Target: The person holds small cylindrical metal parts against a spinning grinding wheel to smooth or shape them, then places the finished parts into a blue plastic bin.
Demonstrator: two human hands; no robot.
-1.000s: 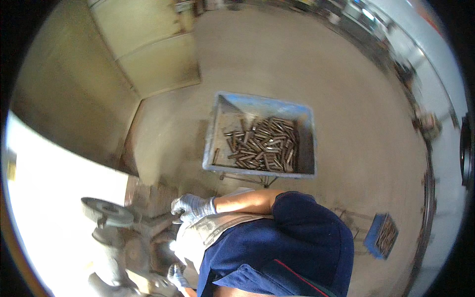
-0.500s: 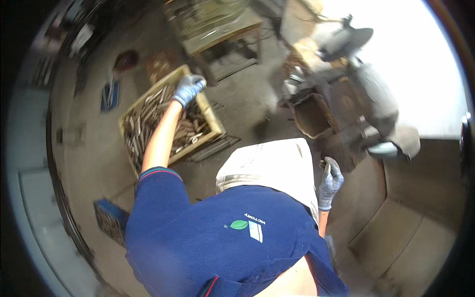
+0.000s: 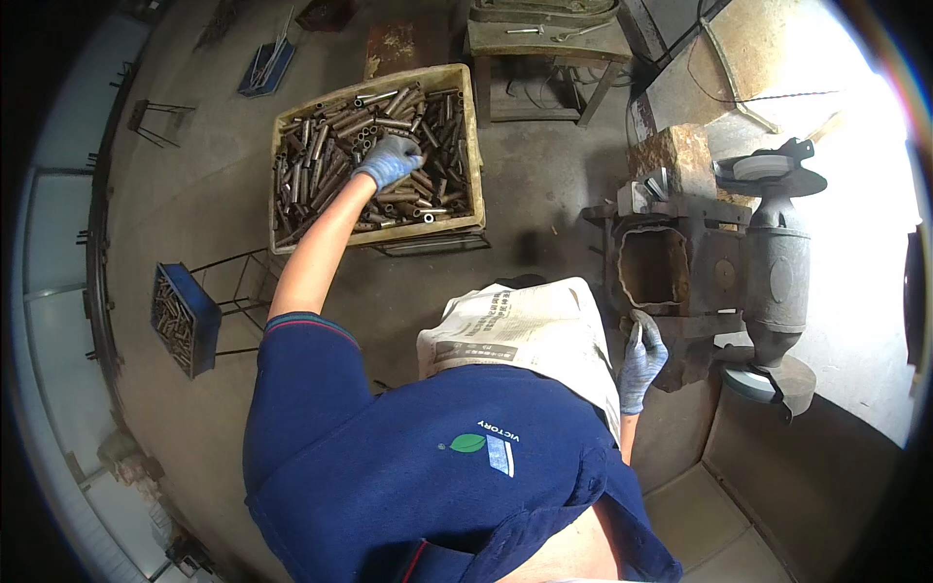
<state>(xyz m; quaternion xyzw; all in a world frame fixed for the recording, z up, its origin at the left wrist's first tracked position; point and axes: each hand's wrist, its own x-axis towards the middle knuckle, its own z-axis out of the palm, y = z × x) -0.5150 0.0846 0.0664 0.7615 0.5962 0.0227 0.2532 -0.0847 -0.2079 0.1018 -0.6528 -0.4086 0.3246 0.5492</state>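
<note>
My left hand (image 3: pixel 391 161), in a blue-grey knitted glove, is over the short metal tubes (image 3: pixel 326 146) heaped in a yellowish crate (image 3: pixel 474 155). Its fingers curl down among the tubes; the tips are hidden, and what they grip cannot be made out. Low on the right, beside the light apron (image 3: pixel 515 325) on my lap, is my right hand (image 3: pixel 641 364), gloved alike. Its thumb and fingers close around something small and brownish at the tips, too small to name. Just beyond that hand stands a rusty, open-topped metal box (image 3: pixel 653 267).
A bench grinder (image 3: pixel 777 262) with a wheel at each end stands right of the metal box. Far off is a workbench (image 3: pixel 549 41) with wrenches on it. On the left, a blue bin (image 3: pixel 199 321) of small metal pieces rests on a thin metal stand (image 3: pixel 238 291).
My left hand has moved from the crate's far right corner to over the tubes inside. The view has shifted, and my right hand now appears closer to the metal box, fingers still closed.
</note>
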